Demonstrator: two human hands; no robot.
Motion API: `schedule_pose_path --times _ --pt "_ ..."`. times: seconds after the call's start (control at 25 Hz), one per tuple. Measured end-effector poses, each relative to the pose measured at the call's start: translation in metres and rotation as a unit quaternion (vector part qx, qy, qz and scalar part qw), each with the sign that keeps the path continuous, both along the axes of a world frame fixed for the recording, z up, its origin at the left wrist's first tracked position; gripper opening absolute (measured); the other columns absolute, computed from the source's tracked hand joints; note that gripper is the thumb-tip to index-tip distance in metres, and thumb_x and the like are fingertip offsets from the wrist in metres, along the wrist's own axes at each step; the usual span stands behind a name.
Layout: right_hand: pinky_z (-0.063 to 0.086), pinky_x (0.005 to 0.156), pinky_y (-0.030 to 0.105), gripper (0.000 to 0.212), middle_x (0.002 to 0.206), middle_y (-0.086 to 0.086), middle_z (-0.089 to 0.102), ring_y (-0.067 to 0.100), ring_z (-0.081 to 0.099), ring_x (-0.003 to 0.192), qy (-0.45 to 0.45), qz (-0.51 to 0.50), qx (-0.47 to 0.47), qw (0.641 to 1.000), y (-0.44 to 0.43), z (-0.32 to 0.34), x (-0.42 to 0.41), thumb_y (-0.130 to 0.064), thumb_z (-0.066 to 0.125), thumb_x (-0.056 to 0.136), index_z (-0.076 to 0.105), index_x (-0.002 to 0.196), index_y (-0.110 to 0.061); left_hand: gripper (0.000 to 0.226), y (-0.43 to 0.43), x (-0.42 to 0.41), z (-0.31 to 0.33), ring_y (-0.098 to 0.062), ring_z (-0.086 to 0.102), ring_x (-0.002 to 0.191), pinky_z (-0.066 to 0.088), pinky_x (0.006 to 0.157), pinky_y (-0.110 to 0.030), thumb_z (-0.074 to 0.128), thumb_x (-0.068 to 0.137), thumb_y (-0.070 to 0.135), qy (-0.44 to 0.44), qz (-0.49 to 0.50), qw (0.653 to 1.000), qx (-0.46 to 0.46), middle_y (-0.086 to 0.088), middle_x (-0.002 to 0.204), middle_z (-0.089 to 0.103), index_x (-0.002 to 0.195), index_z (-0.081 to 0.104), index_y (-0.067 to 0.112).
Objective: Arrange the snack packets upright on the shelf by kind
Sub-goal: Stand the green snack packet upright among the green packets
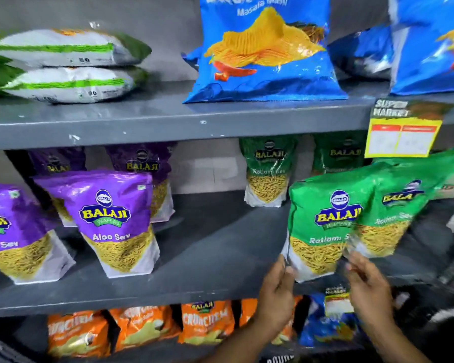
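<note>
On the middle grey shelf [215,258] stand purple Aloo Sev packets [113,218] at the left and green Ratlami Sev packets at the right. My left hand [278,292] pinches the lower left corner of the front green packet [323,226], which stands upright at the shelf's front edge. My right hand [367,286] grips the bottom of a second green packet [396,208] that leans to the right, overlapping the first. Two more green packets [269,174] stand upright at the back of the shelf.
The top shelf holds upright blue Masala Masti crisp bags [265,48] and two white-green bags [63,66] lying flat in a stack. Orange packets [207,323] line the bottom shelf. A yellow price tag [401,132] hangs from the upper shelf edge.
</note>
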State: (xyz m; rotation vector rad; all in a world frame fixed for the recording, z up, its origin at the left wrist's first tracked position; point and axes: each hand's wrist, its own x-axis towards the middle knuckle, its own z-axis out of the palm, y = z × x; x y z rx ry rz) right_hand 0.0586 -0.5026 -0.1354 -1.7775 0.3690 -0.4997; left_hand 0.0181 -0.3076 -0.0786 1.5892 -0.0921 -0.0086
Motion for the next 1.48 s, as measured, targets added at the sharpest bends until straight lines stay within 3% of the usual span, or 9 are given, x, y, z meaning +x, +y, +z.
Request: schedule_pose_path --times 0.2,0.28,0.36,0.44,0.56,0.76,1.0,1.28,1.48 --pt "0.041 0.079 -0.002 0.048 0.116 -0.002 0.066 -0.001 0.062 0.095 0.008 0.128 -0.023 0.991 -0.010 0.014 0.010 0.010 0.048 0.087 0.059 0.123 -0.019 0.036 -0.028 0.011 -0.014 0.022 0.051 0.108 0.036 0.088 0.003 0.041 0.097 0.009 -0.053 0.028 0.998 -0.026 0.043 0.110 0.060 0.121 0.052 0.035" --pt "0.043 0.073 -0.001 0.049 0.107 -0.011 0.069 -0.009 0.063 0.088 0.004 0.169 -0.038 0.985 -0.014 0.019 0.015 0.010 0.048 0.086 0.063 0.114 -0.028 0.036 -0.028 0.013 -0.020 0.019 0.052 0.110 0.037 0.089 0.002 0.041 0.097 0.014 -0.052 0.042 0.998 -0.011 0.044 0.112 0.059 0.120 0.052 0.040" --pt "0.042 0.069 -0.002 0.046 0.105 -0.012 0.068 -0.016 0.062 0.087 0.007 0.202 -0.049 0.978 -0.011 0.022 0.022 0.008 0.048 0.088 0.064 0.112 -0.027 0.033 -0.018 0.022 -0.023 0.012 0.056 0.111 0.040 0.092 -0.004 0.042 0.097 0.019 -0.050 0.066 0.997 0.006 0.033 0.114 0.065 0.119 0.055 0.040" --pt "0.043 0.073 0.000 0.041 0.112 -0.001 0.067 -0.003 0.064 0.094 0.018 0.230 -0.062 0.971 -0.001 0.024 0.034 0.010 0.047 0.088 0.064 0.119 -0.011 0.033 0.001 0.038 -0.022 0.007 0.058 0.109 0.043 0.095 -0.010 0.042 0.097 0.015 -0.045 0.086 0.995 0.003 0.015 0.119 0.066 0.121 0.057 0.033" --pt "0.046 0.091 0.021 0.041 0.117 0.001 0.064 0.015 0.063 0.104 0.032 0.273 -0.068 0.959 0.015 0.024 0.049 0.010 0.046 0.088 0.061 0.123 -0.004 0.035 0.027 0.058 -0.018 0.005 0.059 0.109 0.045 0.096 -0.013 0.038 0.098 0.008 -0.030 0.092 0.995 -0.012 0.003 0.124 0.064 0.121 0.058 0.025" --pt "0.045 0.098 0.027 0.046 0.115 -0.010 0.066 0.004 0.062 0.109 0.049 0.298 -0.050 0.952 0.016 0.015 0.062 0.005 0.046 0.088 0.063 0.124 -0.018 0.037 0.039 0.071 -0.025 -0.016 0.052 0.126 0.038 0.112 -0.040 0.037 0.099 0.014 0.014 0.085 0.996 -0.020 -0.005 0.136 0.057 0.133 0.052 0.013" --pt "0.047 0.092 0.021 0.046 0.112 -0.015 0.067 -0.010 0.061 0.102 0.065 0.301 -0.046 0.950 0.014 0.006 0.061 0.001 0.048 0.088 0.063 0.123 -0.023 0.037 0.035 0.068 -0.030 -0.015 0.053 0.126 0.039 0.111 -0.040 0.037 0.099 0.017 0.020 0.091 0.995 -0.037 -0.002 0.136 0.057 0.134 0.050 0.016" --pt "0.048 0.100 0.032 0.045 0.113 -0.012 0.067 0.001 0.062 0.108 0.083 0.302 -0.025 0.949 0.014 0.002 0.064 -0.001 0.048 0.088 0.061 0.126 -0.022 0.037 0.033 0.065 -0.033 -0.015 0.053 0.126 0.039 0.111 -0.040 0.039 0.099 0.014 0.013 0.108 0.993 -0.047 -0.004 0.137 0.057 0.134 0.049 0.012" --pt "0.048 0.093 0.022 0.045 0.107 -0.022 0.068 -0.005 0.064 0.104 0.082 0.322 -0.036 0.942 0.011 0.000 0.063 -0.002 0.052 0.087 0.063 0.124 -0.025 0.036 0.034 0.064 -0.036 -0.010 0.056 0.122 0.044 0.105 -0.029 0.039 0.098 0.014 0.005 0.119 0.992 -0.048 0.000 0.133 0.060 0.132 0.051 0.015"
